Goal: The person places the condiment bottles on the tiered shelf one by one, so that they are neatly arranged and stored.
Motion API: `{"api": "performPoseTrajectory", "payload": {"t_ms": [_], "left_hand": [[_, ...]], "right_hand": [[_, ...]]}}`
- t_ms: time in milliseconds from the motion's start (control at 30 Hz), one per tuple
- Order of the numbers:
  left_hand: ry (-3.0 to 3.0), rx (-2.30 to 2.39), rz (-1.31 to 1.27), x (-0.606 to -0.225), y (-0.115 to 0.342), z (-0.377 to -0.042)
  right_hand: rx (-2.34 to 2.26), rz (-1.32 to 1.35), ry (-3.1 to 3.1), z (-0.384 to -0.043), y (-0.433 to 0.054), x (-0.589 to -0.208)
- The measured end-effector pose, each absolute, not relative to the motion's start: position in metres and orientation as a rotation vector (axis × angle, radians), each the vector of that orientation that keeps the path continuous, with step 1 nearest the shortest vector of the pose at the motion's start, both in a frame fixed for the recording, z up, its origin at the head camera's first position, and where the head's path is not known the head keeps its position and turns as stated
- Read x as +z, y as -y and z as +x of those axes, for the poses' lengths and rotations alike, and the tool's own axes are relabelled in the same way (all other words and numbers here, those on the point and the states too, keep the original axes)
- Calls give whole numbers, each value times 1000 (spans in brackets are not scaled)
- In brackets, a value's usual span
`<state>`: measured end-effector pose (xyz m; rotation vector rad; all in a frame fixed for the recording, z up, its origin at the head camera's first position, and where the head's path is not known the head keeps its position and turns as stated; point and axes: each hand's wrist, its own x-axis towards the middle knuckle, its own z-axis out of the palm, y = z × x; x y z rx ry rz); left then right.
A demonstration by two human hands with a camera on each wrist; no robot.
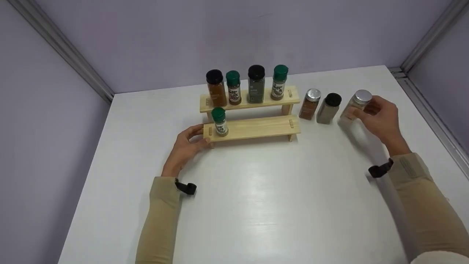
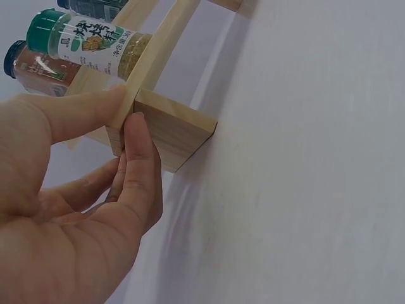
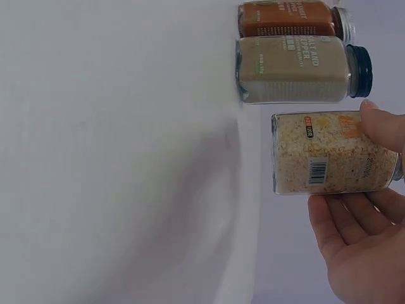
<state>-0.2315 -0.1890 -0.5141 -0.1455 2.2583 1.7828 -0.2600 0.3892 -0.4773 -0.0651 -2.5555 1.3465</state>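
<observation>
In the head view, my left hand (image 1: 186, 146) grips the left end of the lower step of a two-tier wooden rack (image 1: 256, 128). The left wrist view shows its thumb and fingers (image 2: 138, 158) pinching the board's end. A green-capped spice jar (image 1: 221, 126) stands on that step, close to the hand. My right hand (image 1: 383, 119) holds a square glass jar (image 3: 329, 155) of pale, coarse seasoning with a silver lid. Its base looks raised off the table in the right wrist view. Left of it stand a black-capped salt and pepper jar (image 3: 294, 69) and a silver-lidded reddish spice jar (image 1: 310, 104).
The upper step carries a black-capped orange-brown jar (image 1: 217, 90), a green-capped jar (image 1: 234, 90), a black-capped dark green jar (image 1: 256, 86) and another green-capped jar (image 1: 279, 84). A white table (image 1: 256, 205) lies beneath, with a pale wall (image 1: 165, 44) behind.
</observation>
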Motion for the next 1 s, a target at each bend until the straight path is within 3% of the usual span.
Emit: {"api": "performPoseTrajectory", "payload": {"t_ms": [400, 1000], "left_hand": [[-2176, 1810, -173, -514, 189, -231], [-2168, 1883, -171, -513, 181, -235]], "right_hand": [[1423, 93, 2501, -241, -380, -444], [1475, 460, 2494, -231, -317, -405]]}}
